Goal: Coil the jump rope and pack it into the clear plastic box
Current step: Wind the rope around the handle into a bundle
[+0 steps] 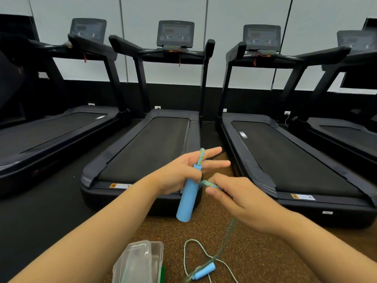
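While left hand point(180, 171) grips blue handle point(187, 201) | right hand point(244, 203) pinches rope point(210, 184) | treadmill sticker point(119, 185) unreadable.

Box point(138, 262) on floor point(255, 262), left of second handle point(205, 271); treadmills point(155, 144) behind hands point(204, 180).

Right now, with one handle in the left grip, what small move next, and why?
Probably wind the rope pinched by the right grip around the blue handle held by the left grip, starting the coil: most rope lies loose on the floor, with the second handle beside the clear box.
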`<move>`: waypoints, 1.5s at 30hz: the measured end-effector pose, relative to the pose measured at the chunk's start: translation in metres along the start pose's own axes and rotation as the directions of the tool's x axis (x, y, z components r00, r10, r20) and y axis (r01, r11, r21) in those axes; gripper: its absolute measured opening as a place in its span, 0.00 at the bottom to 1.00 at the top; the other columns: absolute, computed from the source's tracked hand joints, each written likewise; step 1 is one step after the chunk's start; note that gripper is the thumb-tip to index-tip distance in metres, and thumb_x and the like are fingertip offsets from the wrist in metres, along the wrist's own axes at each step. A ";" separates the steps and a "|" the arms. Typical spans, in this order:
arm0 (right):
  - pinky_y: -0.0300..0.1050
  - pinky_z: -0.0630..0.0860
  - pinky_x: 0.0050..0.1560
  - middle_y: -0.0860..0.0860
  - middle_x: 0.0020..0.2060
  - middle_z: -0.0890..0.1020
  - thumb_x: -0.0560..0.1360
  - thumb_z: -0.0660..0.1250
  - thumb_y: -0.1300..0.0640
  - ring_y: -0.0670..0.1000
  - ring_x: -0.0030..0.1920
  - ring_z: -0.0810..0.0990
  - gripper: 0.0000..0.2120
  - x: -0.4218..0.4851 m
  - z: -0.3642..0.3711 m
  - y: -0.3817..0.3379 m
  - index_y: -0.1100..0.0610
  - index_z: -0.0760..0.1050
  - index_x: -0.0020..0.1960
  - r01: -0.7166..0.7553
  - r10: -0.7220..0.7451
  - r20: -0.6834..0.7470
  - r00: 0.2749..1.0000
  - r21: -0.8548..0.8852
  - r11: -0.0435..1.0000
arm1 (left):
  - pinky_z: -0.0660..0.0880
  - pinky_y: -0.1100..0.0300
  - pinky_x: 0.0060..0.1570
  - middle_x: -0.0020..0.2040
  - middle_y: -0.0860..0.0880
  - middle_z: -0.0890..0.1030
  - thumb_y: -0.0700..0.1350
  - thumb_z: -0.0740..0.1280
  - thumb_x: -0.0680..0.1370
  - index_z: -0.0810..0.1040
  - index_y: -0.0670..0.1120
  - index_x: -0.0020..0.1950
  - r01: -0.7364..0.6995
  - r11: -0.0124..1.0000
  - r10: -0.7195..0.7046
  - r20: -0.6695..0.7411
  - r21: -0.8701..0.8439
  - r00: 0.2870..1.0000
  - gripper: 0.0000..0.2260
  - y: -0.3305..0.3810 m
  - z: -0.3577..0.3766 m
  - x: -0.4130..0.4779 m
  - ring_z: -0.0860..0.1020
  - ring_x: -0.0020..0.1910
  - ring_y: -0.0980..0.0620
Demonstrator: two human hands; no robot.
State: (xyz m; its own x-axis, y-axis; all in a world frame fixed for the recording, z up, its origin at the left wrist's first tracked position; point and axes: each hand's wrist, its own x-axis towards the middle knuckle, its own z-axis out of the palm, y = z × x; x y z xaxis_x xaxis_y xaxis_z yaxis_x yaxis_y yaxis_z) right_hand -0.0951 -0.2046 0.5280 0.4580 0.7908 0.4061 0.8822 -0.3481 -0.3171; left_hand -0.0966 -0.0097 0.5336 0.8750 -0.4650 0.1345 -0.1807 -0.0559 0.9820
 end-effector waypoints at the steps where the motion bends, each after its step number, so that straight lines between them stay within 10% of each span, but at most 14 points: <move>1: 0.38 0.69 0.37 0.39 0.34 0.74 0.80 0.56 0.47 0.42 0.38 0.75 0.11 0.003 -0.006 -0.001 0.51 0.69 0.42 0.010 -0.010 -0.004 1.000 -0.027 1.000 | 0.69 0.55 0.62 0.66 0.47 0.77 0.32 0.60 0.67 0.64 0.50 0.72 0.005 0.999 -0.006 0.012 0.040 1.000 0.34 -0.002 0.002 0.000 0.75 0.63 0.49; 5: 0.48 0.75 0.39 0.47 0.37 0.81 0.76 0.56 0.41 0.46 0.38 0.78 0.17 0.014 -0.031 -0.003 0.52 0.76 0.48 0.015 -0.018 -0.027 0.999 -0.130 0.991 | 0.69 0.58 0.41 0.40 0.48 0.75 0.35 0.62 0.65 0.79 0.55 0.49 0.024 0.964 -0.014 -0.040 0.265 0.999 0.20 0.001 0.009 -0.002 0.71 0.36 0.54; 8: 0.42 0.73 0.36 0.47 0.33 0.80 0.73 0.57 0.38 0.45 0.34 0.76 0.17 0.020 -0.048 -0.003 0.50 0.76 0.46 0.027 -0.025 0.011 1.000 -0.208 0.978 | 0.67 0.60 0.36 0.34 0.49 0.71 0.37 0.62 0.67 0.73 0.48 0.39 0.058 0.941 -0.036 -0.071 0.335 0.997 0.07 0.003 0.014 -0.005 0.68 0.32 0.56; 11: 0.37 0.68 0.32 0.46 0.29 0.77 0.71 0.58 0.36 0.45 0.31 0.74 0.18 0.027 -0.060 -0.003 0.49 0.76 0.41 0.037 -0.024 0.053 0.998 -0.259 0.965 | 0.75 0.51 0.49 0.44 0.36 0.79 0.38 0.64 0.72 0.76 0.37 0.50 0.063 0.937 -0.055 -0.033 0.342 0.998 0.09 -0.002 0.018 -0.005 0.78 0.44 0.49; 14: 0.37 0.66 0.31 0.48 0.27 0.76 0.71 0.65 0.41 0.46 0.29 0.72 0.15 0.033 -0.067 0.004 0.52 0.77 0.38 0.022 -0.015 0.041 0.999 -0.184 0.983 | 0.75 0.62 0.57 0.59 0.41 0.81 0.37 0.63 0.78 0.75 0.42 0.64 0.069 0.965 -0.082 0.040 0.251 0.996 0.15 -0.002 0.024 -0.008 0.79 0.60 0.51; 23: 0.44 0.75 0.44 0.53 0.35 0.82 0.68 0.66 0.41 0.50 0.38 0.80 0.18 0.040 -0.064 0.032 0.57 0.80 0.39 -0.080 0.093 -0.078 0.993 0.152 0.985 | 0.79 0.55 0.52 0.46 0.44 0.85 0.33 0.66 0.74 0.78 0.43 0.59 -0.024 0.997 0.036 0.152 -0.079 0.988 0.15 0.007 0.038 -0.009 0.83 0.48 0.46; 32: 0.41 0.68 0.35 0.59 0.29 0.72 0.76 0.63 0.47 0.49 0.31 0.70 0.24 0.036 -0.028 0.063 0.69 0.72 0.37 -0.202 0.211 0.009 0.977 0.345 0.917 | 0.73 0.50 0.63 0.55 0.43 0.83 0.35 0.67 0.69 0.78 0.44 0.60 -0.113 0.977 0.138 0.136 -0.180 0.981 0.19 0.000 0.040 0.001 0.80 0.57 0.44; 35: 0.31 0.70 0.34 0.43 0.26 0.77 0.79 0.58 0.62 0.39 0.30 0.74 0.13 0.029 -0.012 0.072 0.57 0.74 0.37 -0.302 0.268 0.139 0.953 0.402 0.865 | 0.68 0.51 0.68 0.63 0.41 0.78 0.33 0.65 0.69 0.73 0.42 0.67 -0.128 0.953 0.174 0.151 -0.274 0.973 0.25 -0.001 0.039 0.004 0.74 0.65 0.41; 39: 0.37 0.75 0.43 0.47 0.36 0.78 0.76 0.56 0.60 0.46 0.40 0.77 0.13 0.021 0.009 0.073 0.65 0.77 0.48 -0.209 0.241 -0.081 0.967 0.284 0.936 | 0.65 0.52 0.70 0.71 0.37 0.69 0.35 0.71 0.70 0.63 0.37 0.73 -0.139 0.928 0.204 0.162 -0.346 0.965 0.33 -0.004 0.032 0.006 0.68 0.71 0.40; 41: 0.54 0.73 0.38 0.57 0.33 0.77 0.73 0.55 0.54 0.50 0.33 0.73 0.19 0.018 0.018 0.071 0.69 0.77 0.47 -0.204 0.246 -0.095 0.965 0.319 0.926 | 0.69 0.54 0.67 0.70 0.39 0.71 0.41 0.73 0.71 0.64 0.38 0.72 -0.131 0.916 0.183 0.104 -0.380 0.978 0.32 -0.006 0.030 0.006 0.70 0.69 0.41; 45: 0.40 0.65 0.28 0.48 0.24 0.74 0.78 0.57 0.59 0.39 0.27 0.66 0.14 0.013 0.029 0.068 0.68 0.77 0.45 -0.232 0.278 -0.059 0.959 0.406 0.884 | 0.78 0.56 0.57 0.65 0.41 0.77 0.46 0.69 0.74 0.72 0.40 0.67 -0.098 0.925 0.088 -0.044 -0.368 0.995 0.23 -0.007 0.031 0.008 0.78 0.61 0.43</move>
State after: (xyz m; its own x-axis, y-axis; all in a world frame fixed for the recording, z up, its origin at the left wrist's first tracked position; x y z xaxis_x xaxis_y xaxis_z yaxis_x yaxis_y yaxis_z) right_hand -0.0322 -0.2033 0.4873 0.6910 0.6316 0.3516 0.6293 -0.2863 -0.7225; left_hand -0.1027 -0.0403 0.5237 0.8748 -0.4286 0.2259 -0.0874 0.3190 0.9437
